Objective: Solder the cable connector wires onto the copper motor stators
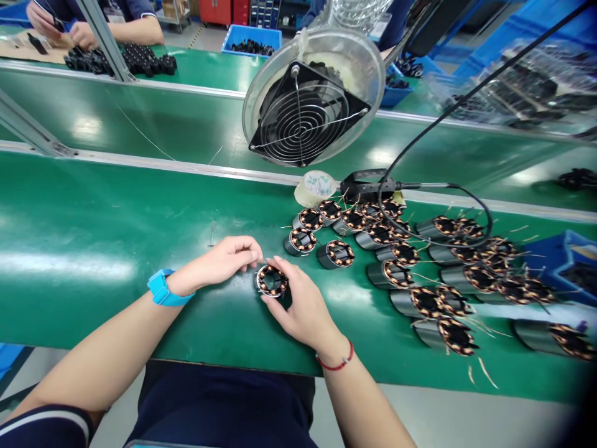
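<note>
A round motor stator (259,287) with copper windings and a dark outer ring stands on the green bench in front of me. My right hand (303,302) is curved around its right side, thumb at the near edge and fingers at the far edge. Just left of the stator is my left hand (233,258), its thumb and fingers pinched together close to the stator's upper left rim. Whatever that pinch holds, perhaps a thin wire end, is too small to make out.
Several similar stators (336,254) with loose wire ends stand in rows to the right. A caged fan (301,127) hangs ahead, above a small round container (315,188) and a black corded tool (366,185). A blue bin (562,264) sits far right. Another person's hands (81,34) work across the bench.
</note>
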Tool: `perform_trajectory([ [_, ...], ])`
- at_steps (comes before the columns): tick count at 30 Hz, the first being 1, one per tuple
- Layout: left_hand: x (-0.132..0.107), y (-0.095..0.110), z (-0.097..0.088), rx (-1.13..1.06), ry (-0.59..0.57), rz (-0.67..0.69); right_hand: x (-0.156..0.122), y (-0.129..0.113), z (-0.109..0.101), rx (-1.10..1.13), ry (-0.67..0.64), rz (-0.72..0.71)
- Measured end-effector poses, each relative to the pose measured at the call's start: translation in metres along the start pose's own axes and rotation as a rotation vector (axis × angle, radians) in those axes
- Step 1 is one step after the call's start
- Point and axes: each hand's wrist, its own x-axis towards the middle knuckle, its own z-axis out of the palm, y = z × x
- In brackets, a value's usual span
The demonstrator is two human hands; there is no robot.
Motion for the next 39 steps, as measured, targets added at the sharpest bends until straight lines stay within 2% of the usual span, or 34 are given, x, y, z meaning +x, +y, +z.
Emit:
perform_trajectory([
  [4, 0.001, -0.001, -0.007, 0.08, 0.15, -0.011, 0.0, 0.0, -0.006, -0.001, 0.026, 0.017],
  [6, 0.002, -0.005, -0.01, 0.136, 0.171, -0.004, -0.002, 0.0, -0.01, -0.021, 0.045, 0.027],
  [12, 0.002, -0.014, -0.005, 0.39, 0.037, -0.009, -0.024, 0.011, -0.019, -0.098, 0.166, 0.126],
  [15, 0.0, -0.012, 0.0, 0.492, -0.037, -0.008, -0.036, 0.02, -0.023, -0.166, 0.346, 0.165],
  [18, -0.001, -0.01, 0.001, 0.571, -0.081, 0.018, -0.043, 0.027, -0.023, -0.224, 0.558, 0.273],
  [20, -0.001, -0.011, 0.0, 0.604, -0.091, 0.037, -0.044, 0.031, -0.022, -0.17, 0.601, 0.382],
  [23, -0.001, -0.011, -0.001, 0.629, -0.099, 0.039, -0.042, 0.035, -0.02, -0.042, 0.528, 0.521],
  [26, 0.0, -0.011, 0.0, 0.644, -0.108, 0.032, -0.036, 0.04, -0.02, 0.041, 0.456, 0.574],
  [30, 0.0, -0.01, 0.001, 0.683, -0.122, 0.051, -0.027, 0.056, -0.03, 0.195, 0.376, 0.492],
  [32, 0.0, -0.011, 0.001, 0.692, -0.123, 0.055, -0.023, 0.066, -0.039, 0.238, 0.42, 0.442],
  [35, 0.0, -0.011, 0.001, 0.708, -0.127, 0.055, -0.006, 0.076, -0.06, 0.174, 0.49, 0.408],
  [39, 0.0, -0.011, 0.001, 0.739, -0.13, 0.071, 0.034, 0.079, -0.094, -0.258, 0.29, 0.436],
])
